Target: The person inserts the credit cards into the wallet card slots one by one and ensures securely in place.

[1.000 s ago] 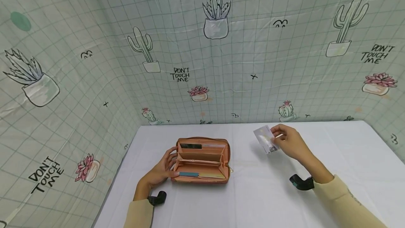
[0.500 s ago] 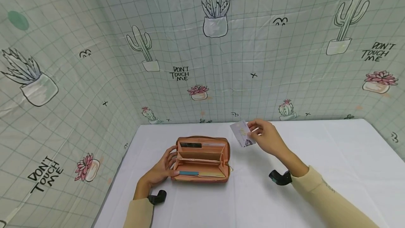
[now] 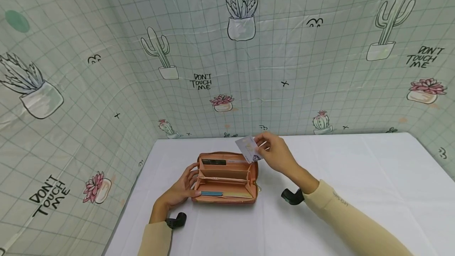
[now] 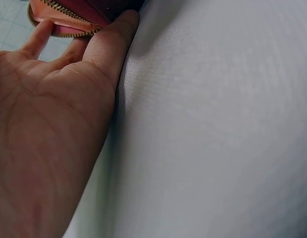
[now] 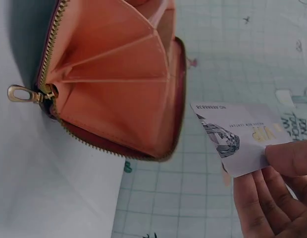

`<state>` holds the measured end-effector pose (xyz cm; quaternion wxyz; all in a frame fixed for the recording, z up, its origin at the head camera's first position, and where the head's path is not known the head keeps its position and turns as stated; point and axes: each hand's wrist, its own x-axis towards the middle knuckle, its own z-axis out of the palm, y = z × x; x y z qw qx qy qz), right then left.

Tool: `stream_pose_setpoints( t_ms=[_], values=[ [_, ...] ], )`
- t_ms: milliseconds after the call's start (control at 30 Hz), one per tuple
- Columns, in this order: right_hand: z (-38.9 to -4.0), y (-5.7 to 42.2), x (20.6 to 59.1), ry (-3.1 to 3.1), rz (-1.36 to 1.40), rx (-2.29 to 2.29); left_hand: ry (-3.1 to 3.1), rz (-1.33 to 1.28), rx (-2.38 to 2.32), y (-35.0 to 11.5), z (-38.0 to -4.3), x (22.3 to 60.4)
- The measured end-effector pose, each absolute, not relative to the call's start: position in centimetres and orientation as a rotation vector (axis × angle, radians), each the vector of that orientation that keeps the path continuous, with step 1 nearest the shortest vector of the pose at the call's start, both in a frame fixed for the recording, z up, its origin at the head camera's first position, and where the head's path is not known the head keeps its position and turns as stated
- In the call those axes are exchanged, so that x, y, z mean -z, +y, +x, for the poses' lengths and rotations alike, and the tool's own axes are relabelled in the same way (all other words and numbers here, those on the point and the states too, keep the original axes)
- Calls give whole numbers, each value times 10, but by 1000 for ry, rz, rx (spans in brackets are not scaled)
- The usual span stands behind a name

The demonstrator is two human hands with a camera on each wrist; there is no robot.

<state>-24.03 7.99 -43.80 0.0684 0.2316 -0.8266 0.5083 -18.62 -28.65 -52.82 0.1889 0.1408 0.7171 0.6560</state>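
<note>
An orange zip-around wallet (image 3: 227,187) stands spread wide on the white table, its compartments facing up. My left hand (image 3: 179,189) grips its left end, thumb at the near side and fingers along the far part. In the left wrist view, the fingertips touch the wallet's zippered edge. My right hand (image 3: 279,155) pinches a silver-grey VIP card (image 5: 242,129) between thumb and fingers. The card overlaps the wallet's far right corner in the head view; the right wrist view shows a gap between them. A black card (image 3: 214,162) and a blue card (image 3: 211,193) sit in wallet slots.
The white table (image 3: 352,192) meets a grid-patterned cloth wall (image 3: 284,58) printed with cacti at its back edge. A gold zipper pull (image 5: 25,93) hangs at the wallet's right end. Both wrists carry black camera mounts (image 3: 293,196).
My right hand has carried the VIP card leftward from the table's right side to the wallet's far right corner. My left hand keeps its grip on the wallet, which stays in place.
</note>
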Motion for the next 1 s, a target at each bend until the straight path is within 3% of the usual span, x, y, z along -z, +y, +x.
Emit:
stream_pose_setpoints(
  t_ms=[1000],
  values=[
    [-244,53,468,-2470,915,-992,2019,391,-1846,-286,-186,528]
  ],
)
